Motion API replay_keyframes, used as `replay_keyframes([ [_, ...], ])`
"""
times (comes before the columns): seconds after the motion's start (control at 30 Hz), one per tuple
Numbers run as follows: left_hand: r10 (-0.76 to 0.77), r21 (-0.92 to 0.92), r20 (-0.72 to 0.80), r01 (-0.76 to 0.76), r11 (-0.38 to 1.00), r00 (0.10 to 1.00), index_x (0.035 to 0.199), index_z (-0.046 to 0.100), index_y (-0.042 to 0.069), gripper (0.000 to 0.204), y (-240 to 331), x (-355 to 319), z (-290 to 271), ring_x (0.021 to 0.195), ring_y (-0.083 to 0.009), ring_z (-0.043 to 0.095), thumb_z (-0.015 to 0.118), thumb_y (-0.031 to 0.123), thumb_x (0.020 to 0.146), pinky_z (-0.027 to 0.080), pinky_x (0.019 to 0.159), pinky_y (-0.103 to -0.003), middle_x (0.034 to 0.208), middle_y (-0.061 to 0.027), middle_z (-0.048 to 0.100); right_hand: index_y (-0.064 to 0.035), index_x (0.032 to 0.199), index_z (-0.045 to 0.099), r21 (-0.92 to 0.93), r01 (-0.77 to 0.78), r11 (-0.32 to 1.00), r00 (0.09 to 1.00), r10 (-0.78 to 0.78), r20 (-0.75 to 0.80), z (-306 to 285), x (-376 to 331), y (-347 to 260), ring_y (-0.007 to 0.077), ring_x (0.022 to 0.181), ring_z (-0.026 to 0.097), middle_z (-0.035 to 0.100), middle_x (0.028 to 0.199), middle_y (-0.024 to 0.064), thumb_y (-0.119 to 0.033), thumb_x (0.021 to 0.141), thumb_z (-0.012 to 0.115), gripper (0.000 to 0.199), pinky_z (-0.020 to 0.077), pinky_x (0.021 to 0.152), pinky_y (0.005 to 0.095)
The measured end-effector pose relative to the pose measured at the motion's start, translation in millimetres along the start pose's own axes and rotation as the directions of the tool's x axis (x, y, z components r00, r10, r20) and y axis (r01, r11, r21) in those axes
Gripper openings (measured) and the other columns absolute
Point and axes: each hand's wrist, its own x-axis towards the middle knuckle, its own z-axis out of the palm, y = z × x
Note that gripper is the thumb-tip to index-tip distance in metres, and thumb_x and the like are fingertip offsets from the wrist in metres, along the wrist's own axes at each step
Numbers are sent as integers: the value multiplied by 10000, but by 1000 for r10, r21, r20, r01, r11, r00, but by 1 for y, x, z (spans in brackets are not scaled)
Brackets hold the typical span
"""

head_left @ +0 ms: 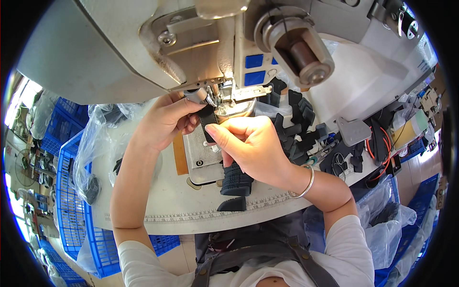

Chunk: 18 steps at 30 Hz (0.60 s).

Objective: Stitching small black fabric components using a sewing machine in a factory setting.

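Observation:
A small black fabric piece [207, 117] stands at the needle area of a sewing machine [119, 43], under its lit presser foot [219, 94]. My left hand [167, 119] pinches the piece's left edge, fingers curled beside the machine's needle area. From the right, my right hand [251, 143] has thumb and fingers closed on its lower right part; the fingertips are partly hidden. Just below my right hand lies a row of stacked dark pieces [236, 181], with one dark curved piece [232, 204] in front of it.
Many black pieces [299, 119] are heaped right of the needle. A printed ruler strip [210, 216] follows the table's front edge. Blue crates [71, 210] and clear plastic bags [88, 158] stand left; another bag [385, 234] is at right. Scissors [313, 160] lie near cables.

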Motion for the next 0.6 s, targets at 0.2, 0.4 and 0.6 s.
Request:
replay_keyframes([
  [0.2,-21,-2,-32,21,1000,999,799,551,-5,118,1,1,0,505,-81,471,569,110,780,346,437,-199,597,-32,515,-13,620,586,14,15,1000,1000,-15,-9,0,0,-2,4,388,357,490,474,-23,-222,865,541,325,264,356,184],
  [0.4,-26,9,-26,26,1000,999,762,556,-3,109,2,2,0,508,-88,476,566,104,778,340,439,-199,597,-38,516,-13,617,585,55,-3,999,1000,4,-28,0,1,-2,4,385,361,493,478,-21,-218,863,543,322,263,352,182],
  [0.6,-32,96,-14,33,995,999,779,565,7,117,4,-1,2,503,-81,487,578,123,781,344,439,-193,592,-28,530,18,602,545,46,-94,995,996,94,2,-2,-4,-6,25,435,422,480,476,0,-167,837,546,299,319,400,217],
])
